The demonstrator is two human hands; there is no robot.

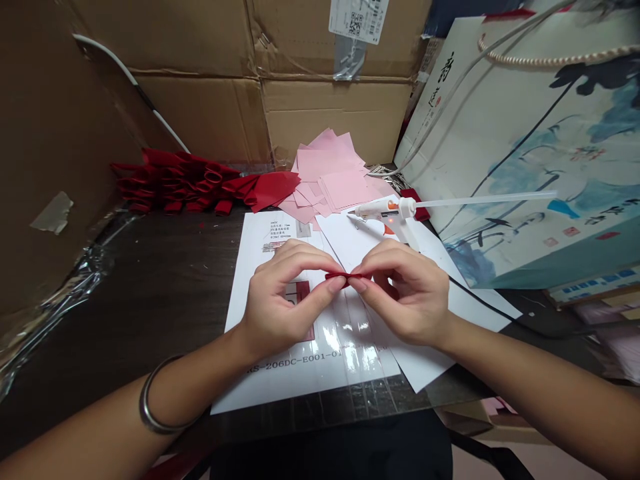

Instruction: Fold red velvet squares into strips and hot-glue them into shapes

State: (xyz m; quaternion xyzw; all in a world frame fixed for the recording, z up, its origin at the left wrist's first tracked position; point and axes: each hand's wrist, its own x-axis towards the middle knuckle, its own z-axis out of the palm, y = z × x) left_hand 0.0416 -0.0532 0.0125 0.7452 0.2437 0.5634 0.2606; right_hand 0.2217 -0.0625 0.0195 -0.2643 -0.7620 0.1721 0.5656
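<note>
While the left grip (290,293) and the right grip (405,290) meet above the white printed sheet (320,347), the red strip (347,275) lies between them, its long axis running left to right across the view. Neither hand is nearer: each holds one side of the strip, and the fingertips (337,283) of the two hands almost touch at its middle. Both grips are clamped on the strip, with thumb and forefinger pressed together on either side. The fingers hide part of the strip, and whether more of it lies behind the right hand cannot be determined. The left forearm (100,420) enters from the lower left, with a metal bangle (160,400) at the wrist, and the right forearm (540,380) enters from the lower right. Both wrists are angled inward, and the other fingers curl above the strip. Beyond the hands, a glue gun (380,208) lies on loose white paper, its nozzle pointing left and a clear glue stick (485,200) projecting right. Pink paper squares (330,170) are heaped behind the sheet, and folded red pieces (175,180) lie in a row to their left at the back of the dark surface (150,280). A gift bag (525,147) leans at the right, against a cardboard box (325,113).
</note>
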